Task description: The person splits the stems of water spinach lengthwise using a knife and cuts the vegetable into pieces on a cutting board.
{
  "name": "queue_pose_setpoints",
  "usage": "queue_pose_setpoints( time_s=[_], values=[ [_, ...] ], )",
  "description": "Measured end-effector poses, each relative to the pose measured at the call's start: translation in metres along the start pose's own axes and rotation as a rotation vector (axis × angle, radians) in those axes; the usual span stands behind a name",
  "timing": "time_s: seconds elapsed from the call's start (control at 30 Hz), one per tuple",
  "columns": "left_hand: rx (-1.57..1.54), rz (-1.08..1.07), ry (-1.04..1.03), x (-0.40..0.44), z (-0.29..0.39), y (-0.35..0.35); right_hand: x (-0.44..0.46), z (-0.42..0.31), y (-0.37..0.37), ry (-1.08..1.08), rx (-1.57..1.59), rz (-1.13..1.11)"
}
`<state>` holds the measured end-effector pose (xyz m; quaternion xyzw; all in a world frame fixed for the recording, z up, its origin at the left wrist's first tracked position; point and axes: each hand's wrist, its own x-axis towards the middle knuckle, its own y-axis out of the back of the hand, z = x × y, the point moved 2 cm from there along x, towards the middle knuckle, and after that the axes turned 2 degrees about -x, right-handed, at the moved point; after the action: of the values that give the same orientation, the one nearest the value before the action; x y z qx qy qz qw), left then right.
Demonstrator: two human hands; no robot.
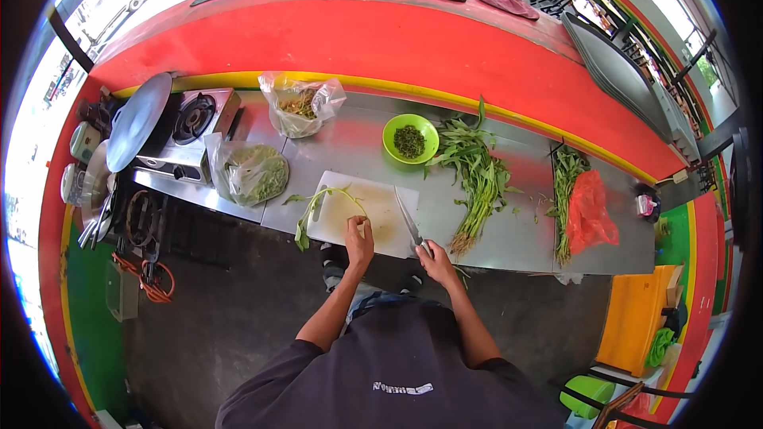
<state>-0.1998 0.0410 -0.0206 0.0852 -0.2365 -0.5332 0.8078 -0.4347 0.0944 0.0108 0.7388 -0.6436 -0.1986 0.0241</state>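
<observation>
My left hand [359, 240] pinches one end of a thin green stem [343, 191], which arches over the left part of the white cutting board [369, 205]; its leaves droop past the board's left edge. In my right hand [434, 259] is the handle of a knife [408, 217], its blade pointing up and away over the board's right edge. Behind the board stands a bright green bowl [411, 139] with chopped greens inside. A large bunch of leafy stems [477, 183] lies right of the knife, roots toward me.
Two plastic bags of greens [253, 173] [302, 103] stand at the left, beside a gas stove [191, 123] with a big round lid [139, 122]. Another bunch of greens [567, 199] and a red plastic bag [590, 210] lie at the right. A red wall [381, 40] runs behind.
</observation>
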Motion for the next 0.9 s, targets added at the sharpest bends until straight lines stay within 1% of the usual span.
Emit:
queue_pose_setpoints(
  time_s=[0.03, 0.1, 0.13, 0.2, 0.33, 0.4, 0.43, 0.47, 0.5, 0.53, 0.6, 0.63, 0.7, 0.73, 0.8, 0.83, 0.9],
  values=[
    [0.0, -0.004, -0.001, 0.005, 0.009, 0.003, -0.001, 0.001, -0.002, -0.037, 0.021, -0.018],
    [-0.322, -0.071, 0.13, 0.013, 0.025, 0.008, -0.003, 0.002, -0.004, -0.051, 0.04, -0.031],
    [-0.323, -0.069, 0.131, 0.017, 0.031, 0.012, -0.003, 0.003, -0.004, -0.063, 0.058, -0.045],
    [-0.291, -0.165, -0.017, 0.02, 0.045, 0.017, -0.005, 0.004, -0.004, -0.052, 0.046, -0.052],
    [-0.281, -0.153, -0.036, 0.014, 0.049, 0.017, -0.01, 0.008, -0.002, -0.075, 0.022, -0.081],
    [-0.343, -0.127, 0.223, 0.007, 0.035, 0.013, -0.015, 0.004, 0.001, -0.101, 0.042, -0.084],
    [-0.345, -0.129, 0.222, 0.001, 0.019, 0.007, -0.017, 0.0, 0.001, -0.134, 0.07, -0.088],
    [-0.354, -0.122, 0.3, -0.009, -0.004, -0.001, -0.019, -0.002, 0.002, -0.167, 0.099, -0.092],
    [-0.363, -0.115, 0.379, -0.015, -0.012, -0.001, -0.017, -0.002, 0.001, -0.181, 0.101, -0.122],
    [-0.364, -0.115, 0.377, -0.02, -0.017, -0.001, -0.019, -0.003, 0.0, -0.179, 0.101, -0.12],
    [-0.289, -0.13, 0.347, -0.023, -0.024, 0.0, -0.021, -0.006, -0.004, -0.297, 0.301, -0.201],
    [-0.289, -0.13, 0.345, -0.021, -0.026, 0.0, -0.021, -0.011, -0.006, -0.294, 0.301, -0.201],
    [-0.287, -0.146, 0.381, -0.018, -0.026, 0.001, -0.021, -0.015, -0.012, -0.372, 0.299, -0.296],
    [-0.286, -0.143, 0.379, -0.017, -0.023, 0.003, -0.02, -0.017, -0.014, -0.369, 0.299, -0.298],
    [-0.186, -0.092, 0.365, -0.019, -0.018, 0.003, -0.019, -0.02, -0.02, -0.378, 0.274, -0.402],
    [-0.186, -0.091, 0.363, -0.019, -0.017, 0.001, -0.018, -0.021, -0.023, -0.377, 0.264, -0.422],
    [-0.18, 0.111, 0.321, -0.022, -0.013, 0.004, -0.017, -0.023, -0.026, -0.379, 0.249, -0.425]
  ],
)
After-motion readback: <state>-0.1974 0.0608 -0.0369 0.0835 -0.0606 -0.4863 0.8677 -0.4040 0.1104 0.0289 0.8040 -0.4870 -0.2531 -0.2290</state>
